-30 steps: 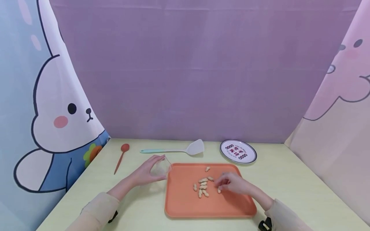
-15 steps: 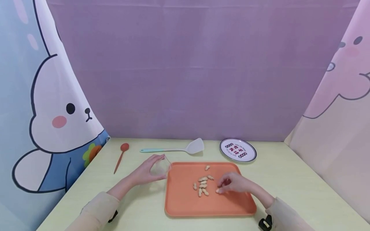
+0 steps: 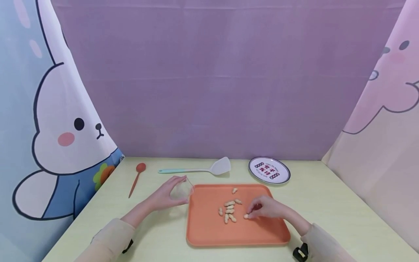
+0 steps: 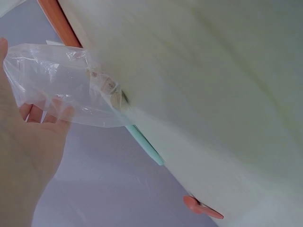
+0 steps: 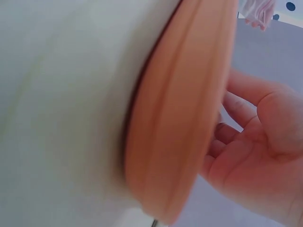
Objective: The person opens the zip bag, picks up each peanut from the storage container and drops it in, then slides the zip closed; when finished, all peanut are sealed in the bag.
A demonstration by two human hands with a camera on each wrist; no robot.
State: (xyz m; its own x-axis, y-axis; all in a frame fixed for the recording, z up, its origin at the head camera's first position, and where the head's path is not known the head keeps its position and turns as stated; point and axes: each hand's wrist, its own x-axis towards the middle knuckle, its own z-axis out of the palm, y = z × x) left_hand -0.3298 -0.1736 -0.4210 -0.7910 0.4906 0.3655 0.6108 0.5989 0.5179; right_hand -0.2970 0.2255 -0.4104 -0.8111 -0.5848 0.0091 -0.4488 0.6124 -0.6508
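My left hand grips the mouth of a clear plastic bag, its fingers and thumb spread wide at the opening. Low in the bag, a few peanuts show through the film in the left wrist view. Over the right half of an orange tray, my right hand pinches a single peanut with thumb and fingertips. Several other peanuts lie loosely grouped on the tray to its left. From the right wrist, the tray's side hides my fingertips.
Behind the tray lies a spatula with a mint handle. A red spoon is at the left, and a white patterned plate at the back right. A purple cloth closes off the table's far edge.
My right hand has taken hold of the peanut near it, which has shifted slightly left. My left hand and the bag have stayed in place.
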